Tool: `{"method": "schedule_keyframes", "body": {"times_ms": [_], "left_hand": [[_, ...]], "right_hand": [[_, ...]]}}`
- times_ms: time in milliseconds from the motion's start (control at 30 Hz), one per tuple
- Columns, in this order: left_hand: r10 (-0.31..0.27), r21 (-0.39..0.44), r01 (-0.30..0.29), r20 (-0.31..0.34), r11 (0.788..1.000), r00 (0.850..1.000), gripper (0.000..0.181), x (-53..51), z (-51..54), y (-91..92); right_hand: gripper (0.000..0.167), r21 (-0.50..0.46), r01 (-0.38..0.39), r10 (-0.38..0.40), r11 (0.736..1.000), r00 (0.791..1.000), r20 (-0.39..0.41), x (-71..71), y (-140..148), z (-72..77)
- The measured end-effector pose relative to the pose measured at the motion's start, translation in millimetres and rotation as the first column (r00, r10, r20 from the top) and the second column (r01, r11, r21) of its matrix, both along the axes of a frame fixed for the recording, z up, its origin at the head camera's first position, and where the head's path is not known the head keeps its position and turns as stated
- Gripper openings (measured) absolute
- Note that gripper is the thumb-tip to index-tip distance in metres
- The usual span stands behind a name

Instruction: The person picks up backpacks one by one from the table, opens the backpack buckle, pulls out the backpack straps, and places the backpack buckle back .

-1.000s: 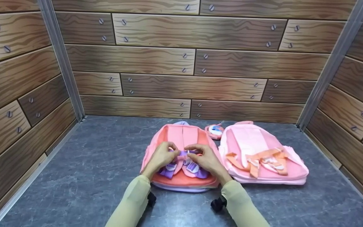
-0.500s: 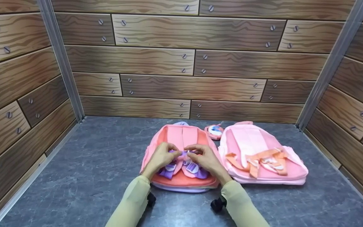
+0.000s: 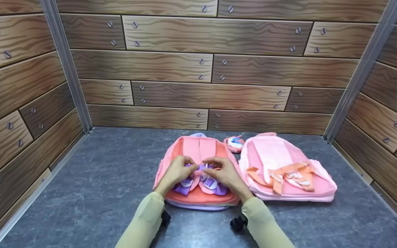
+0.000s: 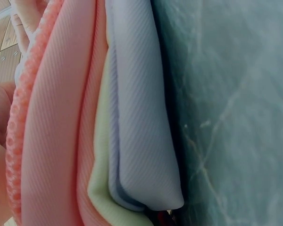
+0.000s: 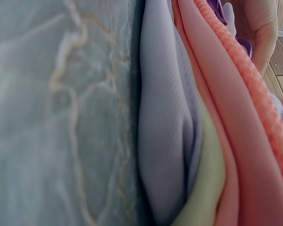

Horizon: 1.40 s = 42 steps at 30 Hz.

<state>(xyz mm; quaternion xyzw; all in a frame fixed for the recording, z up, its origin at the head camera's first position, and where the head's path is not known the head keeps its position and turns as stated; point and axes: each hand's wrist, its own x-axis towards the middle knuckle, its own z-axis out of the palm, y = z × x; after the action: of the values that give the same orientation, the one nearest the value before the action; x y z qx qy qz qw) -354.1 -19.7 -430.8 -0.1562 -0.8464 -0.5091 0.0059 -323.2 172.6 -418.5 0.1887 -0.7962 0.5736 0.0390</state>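
Observation:
A coral-pink backpack lies with its shoulder-strap side up in the head view. My left hand and right hand are over its middle, fingertips close together. Both pinch a purple webbing strap, the right beside a small white piece, perhaps a buckle. Loose purple strap ends with pale buckles hang below the hands. Both wrist views mostly show the backpack's side, with coral, pale green and lavender layers. The fingertips' exact hold is partly hidden.
A light pink backpack with tied orange straps lies against the right side of the coral one. Between their tops sits a small round pink pouch. Wood-patterned walls enclose the dark marbled table.
The left fingertips have shifted very slightly right, and the right fingers have moved a little at the strap. Both backpacks stay in place.

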Motion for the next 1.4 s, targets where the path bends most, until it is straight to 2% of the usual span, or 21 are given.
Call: {"method": "schedule_keyframes", "body": {"times_ms": [233,467,533,833,967,1033,1167,1267,1400], "left_hand": [[0.001,0.02,-0.002,0.017,1.0,1.0,0.013,-0.4,0.6,-1.8],[0.015,-0.005,-0.015,0.001,1.0,1.0,0.013,0.0,1.4,-3.7],[0.01,-0.011,-0.01,-0.01,1.0,1.0,0.013,-0.2,1.5,-4.2],[-0.008,0.011,0.009,-0.08,1.0,0.997,0.018,-4.2,3.4,-4.0],[-0.008,0.051,0.012,-0.085,0.999,0.996,0.025,-6.4,4.6,-1.3],[-0.015,0.071,0.021,-0.081,0.997,0.997,0.03,-6.9,4.4,-0.1],[-0.032,0.112,0.038,-0.049,0.993,0.998,0.038,-7.2,2.4,0.8],[-0.038,0.136,0.042,-0.033,0.99,0.999,0.037,-7.3,0.8,0.6],[-0.037,0.126,0.041,-0.029,0.991,0.999,0.035,-6.8,-1.4,-0.5]], "right_hand": [[0.033,0.005,0.041,-0.041,0.999,0.999,-0.022,-1.1,-3.0,1.6],[0.037,0.018,0.057,-0.057,0.998,0.998,0.012,-23.1,0.6,-21.2],[0.037,0.013,0.067,-0.068,0.998,0.997,0.026,-26.1,2.3,-23.4],[0.035,0.011,0.1,-0.101,0.995,0.993,0.058,-30.0,16.4,-13.4],[0.035,0.069,0.097,-0.098,0.993,0.995,0.021,-32.4,31.2,-8.6],[0.034,0.119,0.097,-0.098,0.988,0.995,0.009,-33.5,40.2,-6.7],[0.034,0.19,0.073,-0.082,0.979,0.996,0.038,-35.6,56.7,-3.7],[0.034,0.224,0.034,-0.04,0.974,0.999,0.024,-39.5,65.0,-2.7],[0.034,0.258,0.01,-0.016,0.966,1.0,0.02,-45.1,69.8,-3.3]]}}
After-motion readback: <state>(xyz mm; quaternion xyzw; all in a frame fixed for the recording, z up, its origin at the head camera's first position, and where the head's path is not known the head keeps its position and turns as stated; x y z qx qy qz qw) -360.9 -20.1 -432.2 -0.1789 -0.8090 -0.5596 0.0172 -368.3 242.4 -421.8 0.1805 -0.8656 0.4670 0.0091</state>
